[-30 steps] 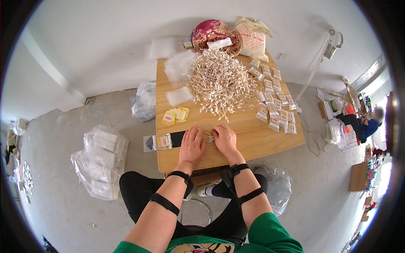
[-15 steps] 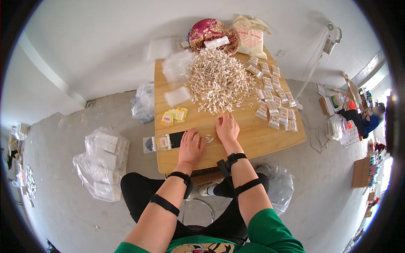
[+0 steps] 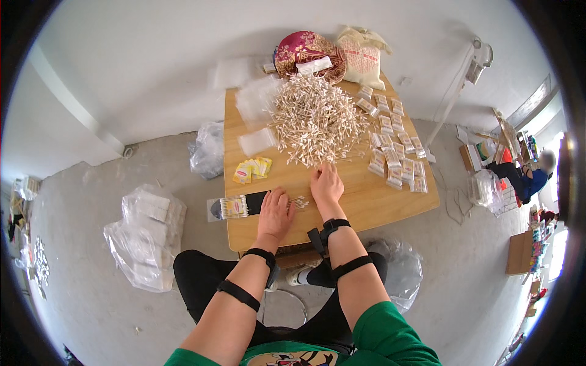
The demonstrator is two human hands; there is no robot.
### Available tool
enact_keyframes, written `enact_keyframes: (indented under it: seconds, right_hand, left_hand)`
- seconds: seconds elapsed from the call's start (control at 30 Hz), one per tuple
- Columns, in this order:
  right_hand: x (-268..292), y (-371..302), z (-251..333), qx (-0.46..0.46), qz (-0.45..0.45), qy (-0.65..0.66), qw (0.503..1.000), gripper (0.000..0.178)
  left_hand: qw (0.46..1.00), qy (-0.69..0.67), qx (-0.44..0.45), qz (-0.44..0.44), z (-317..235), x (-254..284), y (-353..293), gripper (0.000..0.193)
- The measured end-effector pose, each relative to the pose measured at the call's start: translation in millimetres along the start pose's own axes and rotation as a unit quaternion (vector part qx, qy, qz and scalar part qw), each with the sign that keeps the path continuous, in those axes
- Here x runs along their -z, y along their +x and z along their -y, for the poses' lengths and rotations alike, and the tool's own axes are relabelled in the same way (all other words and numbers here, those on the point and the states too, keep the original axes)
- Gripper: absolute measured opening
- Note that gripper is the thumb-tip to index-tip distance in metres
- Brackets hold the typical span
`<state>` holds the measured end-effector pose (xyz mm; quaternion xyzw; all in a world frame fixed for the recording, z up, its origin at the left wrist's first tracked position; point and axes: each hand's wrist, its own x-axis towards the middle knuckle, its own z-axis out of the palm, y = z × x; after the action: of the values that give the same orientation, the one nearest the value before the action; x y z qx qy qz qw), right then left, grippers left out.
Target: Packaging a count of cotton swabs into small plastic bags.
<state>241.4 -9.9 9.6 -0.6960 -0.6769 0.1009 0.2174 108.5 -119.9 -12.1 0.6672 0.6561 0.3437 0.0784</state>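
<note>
A big heap of cotton swabs (image 3: 314,119) lies on the far half of a small wooden table (image 3: 366,204). My right hand (image 3: 325,183) reaches to the near edge of the heap, fingers spread on the swabs. My left hand (image 3: 275,210) rests flat on the table, pressing on a small bunch of swabs (image 3: 298,202) beside a black tray (image 3: 238,205) that holds a row of swabs. Both forearms wear black straps.
Rows of small filled packets (image 3: 395,149) lie at the table's right. Yellow sachets (image 3: 252,169) and clear bags (image 3: 256,141) lie at its left. A red round cushion (image 3: 303,53) and cloth sack (image 3: 362,56) sit at the back. Plastic bags (image 3: 145,235) lie on the floor. A person (image 3: 526,177) sits far right.
My right hand has moved from beside the left hand forward to the edge of the swab heap. My left hand has stayed on the small bunch.
</note>
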Motion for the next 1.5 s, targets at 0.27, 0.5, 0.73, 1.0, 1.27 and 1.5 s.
enact_keyframes:
  seconds: [0.27, 0.5, 0.73, 1.0, 1.27, 1.5]
  right_hand:
    - [-3.8, -25.7, -20.2, 0.060, -0.036, 0.037, 0.997, 0.011]
    - [8.1, -44.5, -25.7, 0.129, -0.052, 0.074, 0.988, 0.008]
    - [10.3, -38.6, -30.2, 0.160, 0.013, 0.113, 0.981, 0.008]
    - [15.6, -24.0, -27.5, 0.157, 0.061, 0.141, 0.976, 0.022]
    - [20.1, -18.3, -25.0, 0.221, 0.073, 0.070, 0.970, 0.023]
    - [20.0, -15.7, -21.2, 0.257, 0.098, 0.079, 0.958, 0.013]
  left_hand:
    - [1.000, -0.004, -0.005, -0.011, 0.6, 3.8, -1.0, 0.028]
    - [1.000, -0.007, -0.006, -0.017, 0.7, 2.2, -0.2, 0.030]
    - [1.000, -0.011, 0.003, -0.007, 0.0, 3.4, 0.4, 0.038]
    - [0.999, 0.039, 0.017, 0.033, -3.7, 5.8, 1.8, 0.046]
    - [0.999, 0.018, 0.010, 0.036, -4.5, 5.5, 2.1, 0.037]
    - [1.000, 0.008, -0.002, 0.009, -0.2, 1.0, 0.7, 0.031]
